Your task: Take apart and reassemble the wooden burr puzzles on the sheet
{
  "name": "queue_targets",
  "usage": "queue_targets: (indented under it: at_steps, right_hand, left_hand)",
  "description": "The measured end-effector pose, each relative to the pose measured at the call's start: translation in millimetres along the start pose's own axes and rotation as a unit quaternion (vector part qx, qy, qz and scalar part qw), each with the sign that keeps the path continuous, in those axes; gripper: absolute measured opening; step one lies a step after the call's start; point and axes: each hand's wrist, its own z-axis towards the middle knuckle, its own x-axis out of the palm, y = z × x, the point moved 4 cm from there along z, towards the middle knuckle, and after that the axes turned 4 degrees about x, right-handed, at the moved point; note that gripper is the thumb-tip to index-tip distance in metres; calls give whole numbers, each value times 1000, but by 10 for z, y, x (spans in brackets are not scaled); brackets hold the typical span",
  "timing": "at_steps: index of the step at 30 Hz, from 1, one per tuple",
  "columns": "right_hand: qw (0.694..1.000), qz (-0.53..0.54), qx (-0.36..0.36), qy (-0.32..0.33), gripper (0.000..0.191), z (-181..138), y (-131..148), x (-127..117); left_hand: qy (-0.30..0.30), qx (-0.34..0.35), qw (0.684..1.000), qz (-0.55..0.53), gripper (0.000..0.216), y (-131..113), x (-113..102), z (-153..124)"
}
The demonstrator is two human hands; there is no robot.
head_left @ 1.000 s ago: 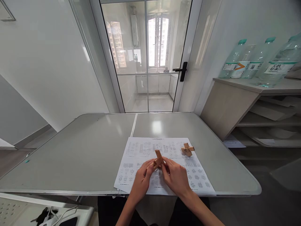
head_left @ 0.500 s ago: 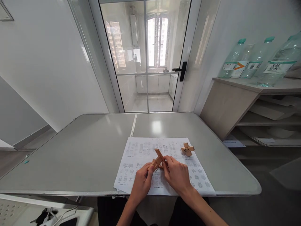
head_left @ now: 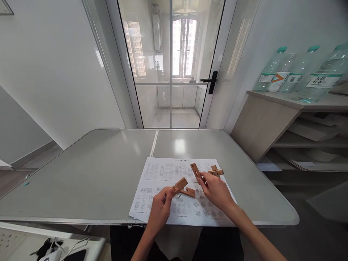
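My left hand (head_left: 160, 208) is closed on two joined notched wooden puzzle pieces (head_left: 184, 187), held just above a printed instruction sheet (head_left: 168, 172). A little to the right, my right hand (head_left: 216, 188) pinches a single wooden puzzle piece (head_left: 196, 171), tilted and lifted clear of the joined pair. Behind my right hand a small assembled wooden cross (head_left: 216, 171) rests on the sheet. The sheet lies on a grey folding table (head_left: 95, 174) near its front edge.
A glass door (head_left: 171, 65) with a black handle stands behind the table. On the right a wooden shelf unit (head_left: 272, 119) carries several large water bottles (head_left: 272, 70). Cables and a white tray (head_left: 49, 250) lie below the table's left front edge.
My right hand has pulled one wooden piece away from the cluster and moved right and up; my left hand keeps the remaining joined pieces. The view shifted slightly.
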Motion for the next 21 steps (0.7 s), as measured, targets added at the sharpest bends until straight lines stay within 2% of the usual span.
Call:
queue_targets:
  at_steps: [5,11,15,21]
  right_hand:
    - [995,94,-1,23,27,-34,-172,138]
    - [988,156,-15,12,37,-47,-164,318]
    - [984,177,-17,8,39,-64,-123,352]
    - [986,162,-35,1,39,-86,-92,397]
  left_hand:
    - [23,20,999,24,37,-51,38,30]
    - [14,57,992,110,37,8,97,42]
    - [-9,73,982,175,34,82,149,36]
    - [-83,80,953,282,33,112,191,38]
